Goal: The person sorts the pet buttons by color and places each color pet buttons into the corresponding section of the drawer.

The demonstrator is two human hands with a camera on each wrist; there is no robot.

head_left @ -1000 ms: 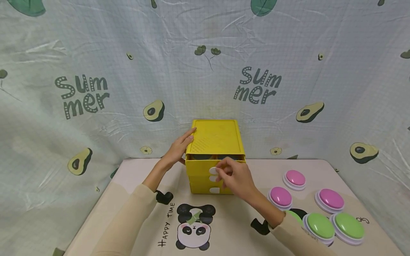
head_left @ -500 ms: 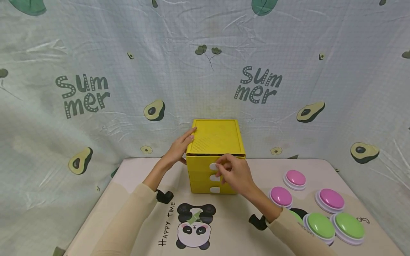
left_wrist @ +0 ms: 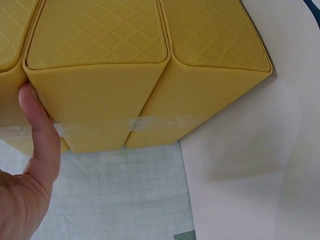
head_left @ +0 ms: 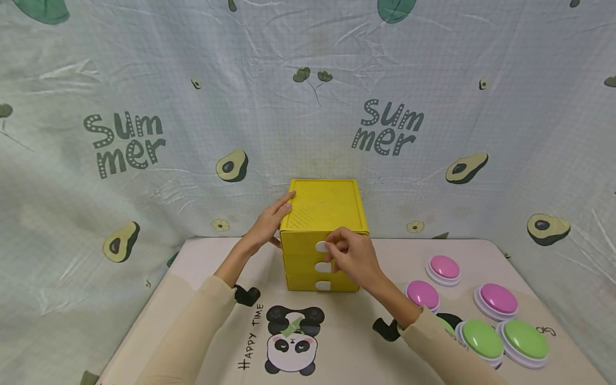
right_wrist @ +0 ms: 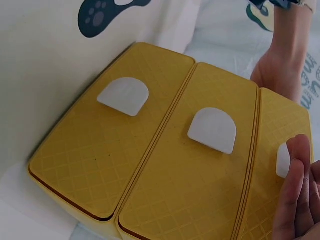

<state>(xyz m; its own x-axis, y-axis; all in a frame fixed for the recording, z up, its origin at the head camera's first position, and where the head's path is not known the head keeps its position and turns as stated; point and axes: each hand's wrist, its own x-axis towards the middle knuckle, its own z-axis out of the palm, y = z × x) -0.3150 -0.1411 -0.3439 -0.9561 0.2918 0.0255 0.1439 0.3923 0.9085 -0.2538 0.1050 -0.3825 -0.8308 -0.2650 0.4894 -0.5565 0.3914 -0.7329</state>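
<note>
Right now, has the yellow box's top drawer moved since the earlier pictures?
Yes. The top drawer has slid back inward: against the unmoved yellow top panel, the gap beneath it has all but closed.

Three views meet on one yellow drawer unit (head_left: 327, 206).
The head camera looks forward and down from behind the left hand (head_left: 264, 224) and right hand (head_left: 356, 259), farthest back; the left wrist camera, close and turned sideways, looks past that hand at the unit's side wall (left_wrist: 95, 100); the right wrist camera, also near, faces the drawer fronts (right_wrist: 175, 185) beside its hand, sharing them with both others.
</note>
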